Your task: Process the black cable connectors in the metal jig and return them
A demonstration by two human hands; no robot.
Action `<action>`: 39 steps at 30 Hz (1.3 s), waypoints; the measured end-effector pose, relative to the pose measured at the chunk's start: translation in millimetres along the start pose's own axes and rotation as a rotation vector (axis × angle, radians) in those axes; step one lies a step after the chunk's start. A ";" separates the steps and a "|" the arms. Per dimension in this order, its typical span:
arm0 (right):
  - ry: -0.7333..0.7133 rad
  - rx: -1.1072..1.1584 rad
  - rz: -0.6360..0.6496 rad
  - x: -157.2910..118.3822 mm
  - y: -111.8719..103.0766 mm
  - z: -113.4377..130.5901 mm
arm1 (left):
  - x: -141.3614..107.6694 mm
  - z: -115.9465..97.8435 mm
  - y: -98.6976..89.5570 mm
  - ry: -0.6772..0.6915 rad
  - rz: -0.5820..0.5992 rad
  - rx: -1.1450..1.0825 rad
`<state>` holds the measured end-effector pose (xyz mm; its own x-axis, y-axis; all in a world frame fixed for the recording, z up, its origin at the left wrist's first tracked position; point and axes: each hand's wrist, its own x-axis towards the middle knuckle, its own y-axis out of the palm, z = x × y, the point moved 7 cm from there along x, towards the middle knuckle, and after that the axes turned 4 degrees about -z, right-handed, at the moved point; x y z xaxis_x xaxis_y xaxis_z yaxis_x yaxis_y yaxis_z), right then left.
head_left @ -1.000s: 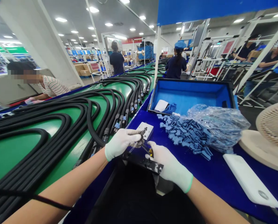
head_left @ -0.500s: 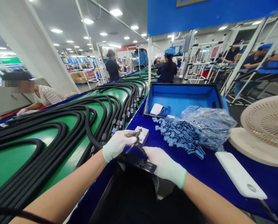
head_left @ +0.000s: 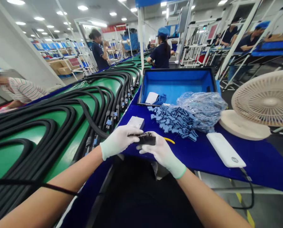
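Observation:
My left hand (head_left: 120,139), in a white glove, pinches the dark narrow end of a black part with a coil spring (head_left: 145,134). My right hand (head_left: 161,152), also gloved, grips the part's blocky black body (head_left: 148,140) between thumb and fingers. Both hands meet over the near edge of the blue-covered table. Just behind them lies a small light grey block (head_left: 136,122), partly covered by my left fingers. A curved yellow handle (head_left: 169,140) sticks out beyond my right hand; the rest of that tool is hidden.
Small blue plastic pieces (head_left: 173,122) lie heaped beside a clear plastic bag (head_left: 200,106), before a blue bin (head_left: 179,84). A white power bank (head_left: 225,148) and a beige fan (head_left: 267,98) stand right. Black hoses (head_left: 60,110) cover the green belt (head_left: 65,148) at left. Several people work further off.
The black plate-like piece under my hands is out of sight, and my right hand has come up to grip the sprung part. The yellow handle now shows on the table. The view has shifted.

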<state>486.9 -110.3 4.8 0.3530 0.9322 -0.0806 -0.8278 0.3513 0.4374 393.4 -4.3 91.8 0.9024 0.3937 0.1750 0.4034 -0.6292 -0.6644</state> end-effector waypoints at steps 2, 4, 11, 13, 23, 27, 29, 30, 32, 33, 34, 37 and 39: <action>0.021 0.077 0.007 3.0 2.1 -1.6 | -1.3 -0.5 6.3 0.020 0.087 0.009; 0.009 0.033 0.018 4.5 1.3 0.8 | -3.5 -3.3 7.5 0.050 0.096 0.025; -0.018 -0.174 0.122 2.0 1.2 6.0 | -18.3 -12.3 17.9 0.169 -0.012 0.198; 0.006 -0.163 0.145 0.8 1.8 4.3 | -22.3 -11.5 21.3 0.235 -0.001 0.245; -0.027 -0.358 0.067 -2.9 -1.7 7.7 | 1.9 40.1 28.1 -0.181 0.135 -0.139; -0.110 -0.241 0.009 -1.7 0.5 14.2 | -24.5 23.7 13.5 -0.152 -0.246 0.066; -0.199 -0.180 -0.084 -8.3 3.2 17.7 | -49.8 20.6 18.4 -0.215 -0.282 0.069; -0.226 -0.178 -0.119 -12.8 5.9 17.8 | -61.9 24.7 24.2 -0.289 -0.246 -0.016; -0.253 -0.285 -0.055 -18.6 18.4 17.7 | -83.2 38.6 27.9 -0.435 -0.289 -0.360; -0.270 -0.400 0.077 -18.7 28.9 18.6 | -91.9 48.0 23.8 -0.495 -0.391 -0.578; -0.296 -0.539 0.246 -17.1 38.7 20.0 | -99.9 58.5 16.3 -0.540 -0.532 -0.783; -0.417 -0.988 0.492 13.1 32.6 34.7 | -117.4 84.5 -13.7 -0.597 -0.925 -1.089; -0.472 -1.396 0.156 58.2 -4.8 58.3 | -116.1 87.7 -32.7 -0.562 -0.978 -1.071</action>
<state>536.9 -62.8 50.3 0.1021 0.9496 0.2964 -0.5130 0.3056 -0.8021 262.2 29.3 29.5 0.1611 0.9592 -0.2325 0.9168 -0.0582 0.3950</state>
